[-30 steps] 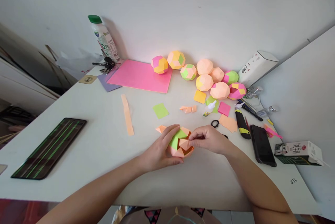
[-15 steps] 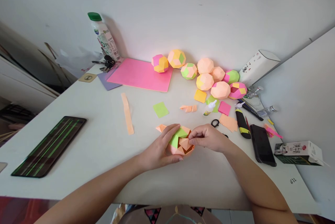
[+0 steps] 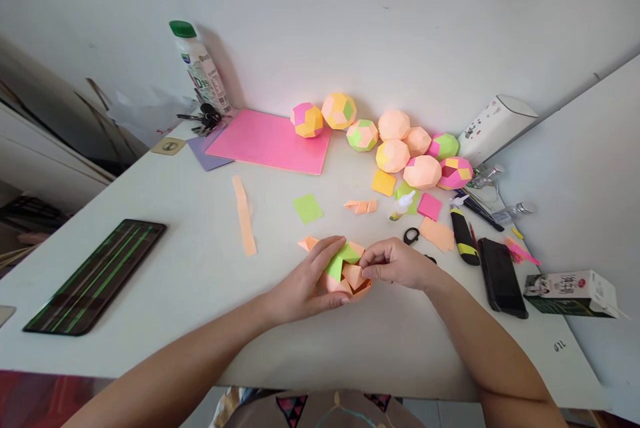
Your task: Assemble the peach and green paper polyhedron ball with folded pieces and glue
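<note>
A half-built paper ball (image 3: 346, 269) of peach and green folded pieces sits near the table's front middle. My left hand (image 3: 305, 285) cups it from the left, fingers wrapped over its top and thumb under its front. From the right, my right hand (image 3: 397, 263) pinches a peach flap on the ball between thumb and fingertips. A small loose peach piece (image 3: 308, 243) lies just behind the left fingers.
Several finished paper balls (image 3: 400, 148) cluster by the wall. Pink sheet (image 3: 273, 141), bottle (image 3: 199, 68), keys, peach strip (image 3: 245, 216), coloured paper squares, glue bottle (image 3: 401, 207), highlighter, black phone (image 3: 501, 276), carton (image 3: 570, 292) and a tablet (image 3: 95, 276) lie on the white table (image 3: 165, 215).
Both hands stay on the paper ball; the right fingers have shifted slightly on the peach flap, and the view has drifted a little.
</note>
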The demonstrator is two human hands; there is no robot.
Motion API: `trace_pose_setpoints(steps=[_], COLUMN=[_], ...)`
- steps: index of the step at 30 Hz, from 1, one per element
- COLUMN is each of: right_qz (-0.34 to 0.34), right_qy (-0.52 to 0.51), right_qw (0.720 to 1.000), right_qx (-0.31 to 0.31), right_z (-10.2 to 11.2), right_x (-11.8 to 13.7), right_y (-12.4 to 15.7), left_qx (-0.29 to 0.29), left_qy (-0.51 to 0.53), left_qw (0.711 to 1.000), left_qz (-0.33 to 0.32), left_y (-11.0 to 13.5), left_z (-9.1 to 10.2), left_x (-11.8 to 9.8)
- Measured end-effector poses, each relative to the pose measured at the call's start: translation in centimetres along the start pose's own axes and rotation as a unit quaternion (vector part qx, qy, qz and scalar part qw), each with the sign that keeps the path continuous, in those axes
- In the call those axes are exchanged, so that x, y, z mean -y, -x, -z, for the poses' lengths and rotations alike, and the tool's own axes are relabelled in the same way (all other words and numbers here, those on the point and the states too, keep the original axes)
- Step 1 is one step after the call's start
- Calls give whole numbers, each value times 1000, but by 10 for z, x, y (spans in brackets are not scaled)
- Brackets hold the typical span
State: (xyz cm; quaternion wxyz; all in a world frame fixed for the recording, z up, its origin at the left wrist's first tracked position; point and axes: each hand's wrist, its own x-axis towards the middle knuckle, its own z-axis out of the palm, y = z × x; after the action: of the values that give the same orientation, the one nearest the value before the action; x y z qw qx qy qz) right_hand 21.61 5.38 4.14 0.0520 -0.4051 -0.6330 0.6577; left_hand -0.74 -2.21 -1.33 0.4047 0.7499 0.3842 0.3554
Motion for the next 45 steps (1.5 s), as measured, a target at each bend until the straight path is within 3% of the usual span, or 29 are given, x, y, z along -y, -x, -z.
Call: trace_pose_setpoints(steps=[15, 34, 45], right_qz=[1, 48, 25], right_qy=[1, 8, 14], right_qw=[1000, 998, 1000], right_qx=[14, -48, -1], right_z=[-2, -9, -5], right_x=[6, 4, 2], right_y=[3, 0, -1], left_qx=[-7, -14, -11], left_qy=[-10, -23, -26], left_qw=[1000, 999, 999], left_qz=[0, -21, -25], left_y=[0, 2, 1], left_z=[1, -1, -1], left_x=[0, 5, 3])
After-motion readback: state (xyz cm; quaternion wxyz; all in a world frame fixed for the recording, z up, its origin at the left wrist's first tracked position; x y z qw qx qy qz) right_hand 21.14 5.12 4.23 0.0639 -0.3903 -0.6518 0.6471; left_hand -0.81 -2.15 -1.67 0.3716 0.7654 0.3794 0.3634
